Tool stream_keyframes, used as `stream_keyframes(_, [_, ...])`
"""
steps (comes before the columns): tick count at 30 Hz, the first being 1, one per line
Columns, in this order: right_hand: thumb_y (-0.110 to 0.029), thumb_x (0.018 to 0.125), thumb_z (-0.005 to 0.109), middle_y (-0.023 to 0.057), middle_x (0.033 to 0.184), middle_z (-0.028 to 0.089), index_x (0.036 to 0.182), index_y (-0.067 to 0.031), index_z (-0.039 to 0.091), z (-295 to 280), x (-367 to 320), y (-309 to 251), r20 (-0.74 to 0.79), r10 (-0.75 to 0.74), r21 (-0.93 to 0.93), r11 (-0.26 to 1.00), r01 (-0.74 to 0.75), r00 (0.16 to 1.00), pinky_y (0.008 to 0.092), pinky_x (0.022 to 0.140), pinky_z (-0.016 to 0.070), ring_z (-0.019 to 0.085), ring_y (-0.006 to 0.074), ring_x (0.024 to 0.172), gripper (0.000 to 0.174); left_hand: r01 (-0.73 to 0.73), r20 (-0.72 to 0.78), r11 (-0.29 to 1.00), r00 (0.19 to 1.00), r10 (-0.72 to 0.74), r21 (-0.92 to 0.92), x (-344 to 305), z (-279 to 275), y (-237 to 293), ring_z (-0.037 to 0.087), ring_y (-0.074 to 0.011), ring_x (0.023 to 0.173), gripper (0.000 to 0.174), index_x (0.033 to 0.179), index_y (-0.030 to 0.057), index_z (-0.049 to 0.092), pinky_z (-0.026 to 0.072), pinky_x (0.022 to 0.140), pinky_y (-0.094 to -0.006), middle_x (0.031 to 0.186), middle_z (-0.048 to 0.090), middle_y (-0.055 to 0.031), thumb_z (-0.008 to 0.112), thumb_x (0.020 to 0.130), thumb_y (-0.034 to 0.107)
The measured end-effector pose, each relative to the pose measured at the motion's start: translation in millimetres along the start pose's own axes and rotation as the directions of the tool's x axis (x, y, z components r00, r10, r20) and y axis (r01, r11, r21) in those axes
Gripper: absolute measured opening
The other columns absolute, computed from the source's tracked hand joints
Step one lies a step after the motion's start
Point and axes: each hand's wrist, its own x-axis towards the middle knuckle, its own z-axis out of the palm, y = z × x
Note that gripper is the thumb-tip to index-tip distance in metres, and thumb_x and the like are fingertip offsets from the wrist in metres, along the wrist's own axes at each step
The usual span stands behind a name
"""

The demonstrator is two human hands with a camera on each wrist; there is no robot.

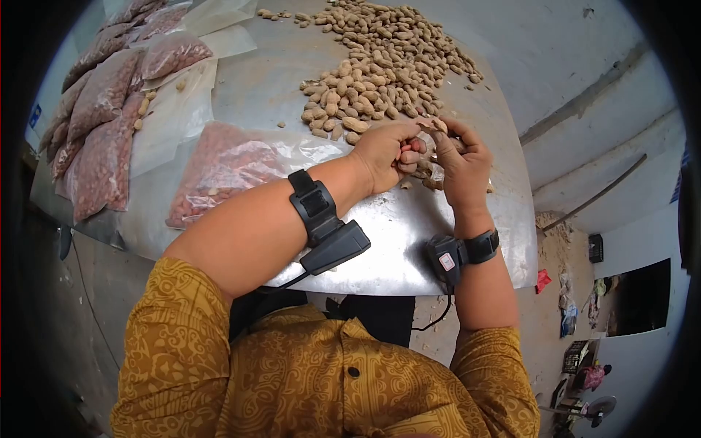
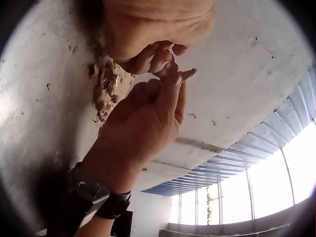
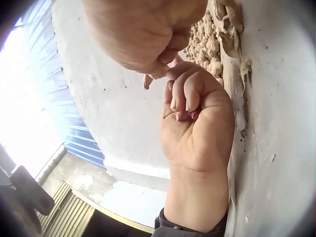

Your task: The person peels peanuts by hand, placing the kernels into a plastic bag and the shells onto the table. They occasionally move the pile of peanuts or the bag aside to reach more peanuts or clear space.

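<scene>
My left hand curls its fingers over several red peanut kernels, which show in its palm in the right wrist view. Close against it, my right hand pinches a peanut shell between thumb and forefinger. The two hands meet at the fingertips, over the near edge of a heap of unshelled peanuts. Broken shells lie on the metal table below them.
A clear bag of red kernels lies flat left of the hands. More filled bags are stacked at the far left, beside empty plastic bags. A pale wall stands beyond the table's right edge.
</scene>
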Motion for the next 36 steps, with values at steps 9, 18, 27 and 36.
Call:
stream_keyframes(9, [-0.001,0.077,0.056,-0.0012,0.076,0.057,0.103,0.002,0.061,-59.5,17.5,-2.0,0.11,0.164,-0.165,0.976,-0.144,0.98,0.0177,0.048,0.034,0.043,0.0023,0.055,0.026,0.076,0.056,0.992,0.995,-0.082,0.106,-1.4,-0.6,-4.1,0.036,-0.0035,0.047,0.026,0.11,-0.0011,0.051,0.0255,0.039,-0.0165,0.067,0.048,-0.0006,0.051,0.087,0.011])
stream_keyframes(18, [0.006,0.08,0.045,0.0132,0.105,0.054,0.101,0.0005,0.049,-44.2,17.2,10.0,0.232,0.093,0.584,0.783,-0.215,0.968,0.0202,0.062,0.0458,0.055,0.0135,0.072,0.022,-0.004,-0.05,0.998,0.999,0.006,0.058,1.9,0.4,0.4,0.041,-0.0044,0.049,0.019,0.099,0.0009,0.057,0.0284,0.039,-0.0154,0.069,0.05,-0.0002,0.06,0.084,0.012])
stream_keyframes(27, [-0.001,0.082,0.059,0.0115,0.097,0.06,0.106,0.0029,0.055,-28.6,11.2,13.6,0.28,0.116,0.493,0.834,-0.247,0.953,0.0246,0.07,0.051,0.061,0.0159,0.08,0.024,-0.413,0.11,0.79,0.905,0.411,0.453,-5.1,8.8,-9.1,0.043,-0.0033,0.052,0.021,0.1,-0.0026,0.059,0.0318,0.043,-0.0159,0.074,0.057,-0.0015,0.061,0.083,0.007])
stream_keyframes(36, [-0.001,0.079,0.062,0.0088,0.09,0.062,0.118,0.0003,0.05,-17.9,6.0,5.7,0.329,0.093,0.615,0.734,-0.288,0.94,0.0222,0.068,0.0494,0.059,0.0122,0.078,0.041,-0.483,0.232,0.722,0.875,0.425,0.496,-5.0,8.6,-8.7,0.055,-0.0086,0.065,0.022,0.101,-0.0037,0.06,0.0452,0.056,-0.0182,0.084,0.061,-0.0052,0.062,0.083,0.009])
